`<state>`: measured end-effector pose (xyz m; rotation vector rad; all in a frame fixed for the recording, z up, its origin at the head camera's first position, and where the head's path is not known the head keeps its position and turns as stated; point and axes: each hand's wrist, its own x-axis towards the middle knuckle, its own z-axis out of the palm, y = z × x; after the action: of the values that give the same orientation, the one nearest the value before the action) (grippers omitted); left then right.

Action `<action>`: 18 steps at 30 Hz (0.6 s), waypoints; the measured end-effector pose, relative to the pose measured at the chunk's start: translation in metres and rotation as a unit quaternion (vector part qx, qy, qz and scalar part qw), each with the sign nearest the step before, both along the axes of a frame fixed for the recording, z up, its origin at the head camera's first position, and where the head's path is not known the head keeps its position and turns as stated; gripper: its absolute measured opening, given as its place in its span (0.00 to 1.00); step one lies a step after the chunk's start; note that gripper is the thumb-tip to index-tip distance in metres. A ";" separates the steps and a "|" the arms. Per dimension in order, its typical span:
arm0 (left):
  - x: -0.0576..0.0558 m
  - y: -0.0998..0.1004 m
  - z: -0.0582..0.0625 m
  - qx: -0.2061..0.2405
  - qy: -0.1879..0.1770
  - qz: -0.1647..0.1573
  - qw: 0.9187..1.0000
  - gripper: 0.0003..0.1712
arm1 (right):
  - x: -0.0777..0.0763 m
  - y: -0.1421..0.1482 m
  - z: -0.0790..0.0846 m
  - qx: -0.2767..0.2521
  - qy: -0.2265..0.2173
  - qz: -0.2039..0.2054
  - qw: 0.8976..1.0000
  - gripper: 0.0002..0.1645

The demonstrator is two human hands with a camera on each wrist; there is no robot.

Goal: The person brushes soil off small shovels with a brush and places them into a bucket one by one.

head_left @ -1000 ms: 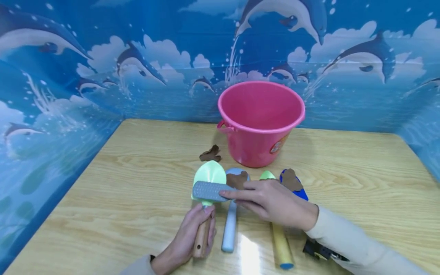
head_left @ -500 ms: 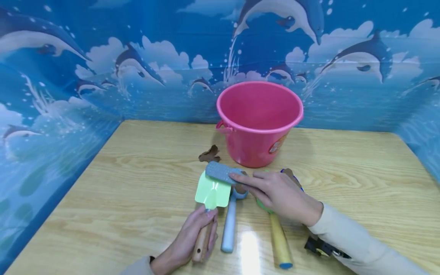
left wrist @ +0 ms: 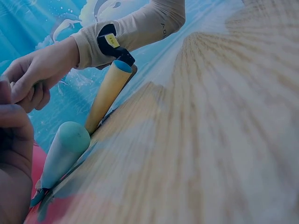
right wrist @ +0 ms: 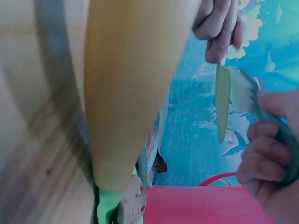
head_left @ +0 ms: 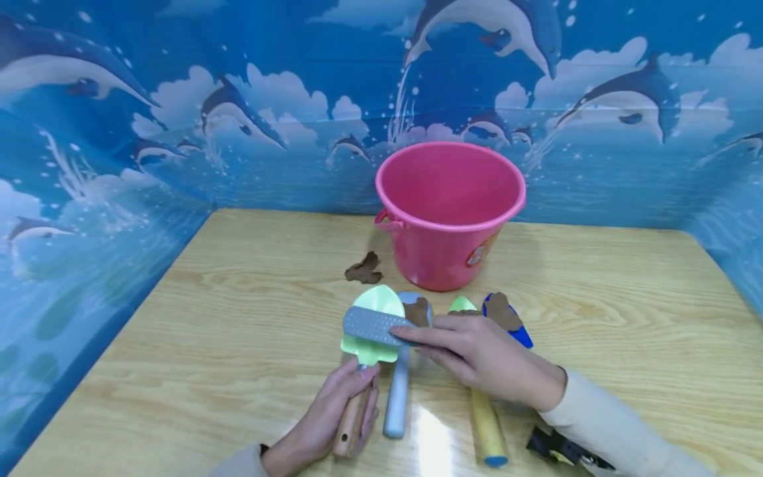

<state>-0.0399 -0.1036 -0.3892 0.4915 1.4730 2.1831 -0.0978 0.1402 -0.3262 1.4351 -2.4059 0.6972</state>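
My left hand grips the wooden handle of a light green trowel, its blade raised above the table. Across that blade lies a blue-grey scrub brush, held by my right hand with the index finger stretched along its back. In the right wrist view, the pale bristles meet the face of the trowel blade, and fingers of my right hand curl round the brush handle. The left wrist view shows only part of my left hand; the trowel is hidden there.
A pink bucket stands at the back, a brown scrap beside it. Close to my hands lie a light blue trowel and a yellow-handled green trowel. A dark blue trowel blade bears a brown lump.
The brush slid from the middle of the green blade up to its tip, then back down across the middle. My left hand keeps its grip and has hardly moved.
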 end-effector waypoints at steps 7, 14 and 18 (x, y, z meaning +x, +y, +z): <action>0.000 0.000 -0.001 -0.004 -0.004 -0.002 1.000 0.11 | 0.003 0.000 -0.005 0.007 0.028 -0.027 0.999 0.23; 0.000 -0.001 0.000 -0.001 0.001 -0.006 1.000 0.11 | 0.004 0.000 -0.008 -0.010 0.039 -0.005 0.999 0.22; 0.000 -0.001 0.000 -0.005 -0.006 -0.009 1.000 0.11 | 0.003 0.002 -0.010 -0.014 0.040 -0.040 0.998 0.24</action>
<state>-0.0399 -0.1045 -0.3891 0.4848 1.4669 2.1608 -0.0949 0.1420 -0.3363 1.3220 -2.3675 0.6402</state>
